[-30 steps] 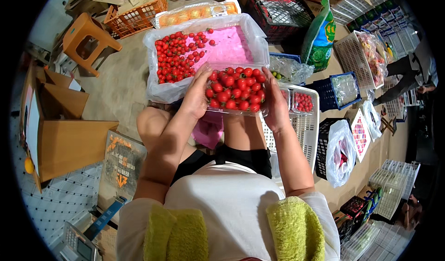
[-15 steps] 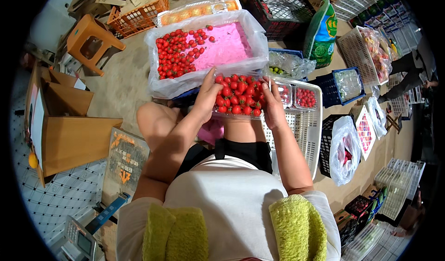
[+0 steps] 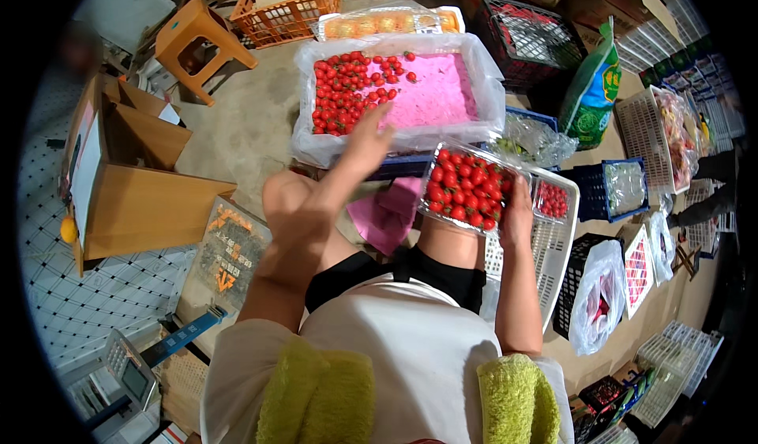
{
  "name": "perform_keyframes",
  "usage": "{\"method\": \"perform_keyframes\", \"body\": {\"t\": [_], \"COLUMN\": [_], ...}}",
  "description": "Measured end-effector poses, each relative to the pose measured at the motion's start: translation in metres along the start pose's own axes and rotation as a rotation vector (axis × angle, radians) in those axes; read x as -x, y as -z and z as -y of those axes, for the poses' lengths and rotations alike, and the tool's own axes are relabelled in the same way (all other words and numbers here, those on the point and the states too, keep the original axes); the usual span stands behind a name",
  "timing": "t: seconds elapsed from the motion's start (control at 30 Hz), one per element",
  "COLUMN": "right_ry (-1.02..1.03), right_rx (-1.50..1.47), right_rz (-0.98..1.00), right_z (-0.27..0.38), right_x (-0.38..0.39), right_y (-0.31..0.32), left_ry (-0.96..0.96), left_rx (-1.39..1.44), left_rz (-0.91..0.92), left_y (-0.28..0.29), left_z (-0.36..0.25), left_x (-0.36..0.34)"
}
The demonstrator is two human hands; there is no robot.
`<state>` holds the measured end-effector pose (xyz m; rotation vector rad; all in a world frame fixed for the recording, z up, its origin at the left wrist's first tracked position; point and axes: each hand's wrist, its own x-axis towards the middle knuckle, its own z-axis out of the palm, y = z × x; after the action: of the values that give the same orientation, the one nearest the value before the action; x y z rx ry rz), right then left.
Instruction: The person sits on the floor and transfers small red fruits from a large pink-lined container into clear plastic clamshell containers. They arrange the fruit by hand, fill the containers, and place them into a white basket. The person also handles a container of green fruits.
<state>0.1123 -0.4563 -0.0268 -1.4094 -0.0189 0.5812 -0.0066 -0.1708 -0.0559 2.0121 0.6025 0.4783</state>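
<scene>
My right hand (image 3: pixel 518 213) grips the right side of a clear plastic punnet (image 3: pixel 496 160) above my lap. Red cherry tomatoes (image 3: pixel 464 191) fill this punnet. My left hand (image 3: pixel 367 142), somewhat blurred, is off the punnet with its fingers apart and nothing seen in it. It hovers over the near edge of a big crate (image 3: pixel 474 49) lined with clear plastic film. Loose cherry tomatoes (image 3: pixel 347 89) cover the left half of that crate, and pink paper (image 3: pixel 434 89) lies bare on its right half.
Beside my right leg a white basket (image 3: pixel 564 243) holds another filled punnet (image 3: pixel 550 200). Pink paper (image 3: pixel 387 215) hangs between my knees. An orange stool (image 3: pixel 201 45) and a cardboard box (image 3: pixel 150 215) stand at left, near a scale (image 3: pixel 130 377). Crates and a green bag (image 3: pixel 592 89) stand at right.
My left hand has let go of the punnet and moved up toward the crate. The punnet, now in my right hand alone, is tilted. The whole view has shifted.
</scene>
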Motion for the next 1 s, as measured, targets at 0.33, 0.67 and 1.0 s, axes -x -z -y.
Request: {"method": "perform_keyframes", "body": {"t": [0.33, 0.67, 1.0], "right_ry": [0.040, 0.019, -0.092], "right_rx": [0.034, 0.063, 0.057], "right_rz": [-0.059, -0.044, -0.136], "right_z": [0.003, 0.006, 0.003], "right_x": [-0.001, -0.003, -0.003], "right_y": [0.021, 0.020, 0.008], "left_ry": [-0.014, -0.397, -0.072], "left_rx": [-0.850, -1.027, -0.484], "left_rz": [0.719, 0.811, 0.289], "left_y": [0.070, 0.093, 0.086], "left_z": [0.063, 0.075, 0.097], "left_x": [-0.064, -0.070, -0.081]}}
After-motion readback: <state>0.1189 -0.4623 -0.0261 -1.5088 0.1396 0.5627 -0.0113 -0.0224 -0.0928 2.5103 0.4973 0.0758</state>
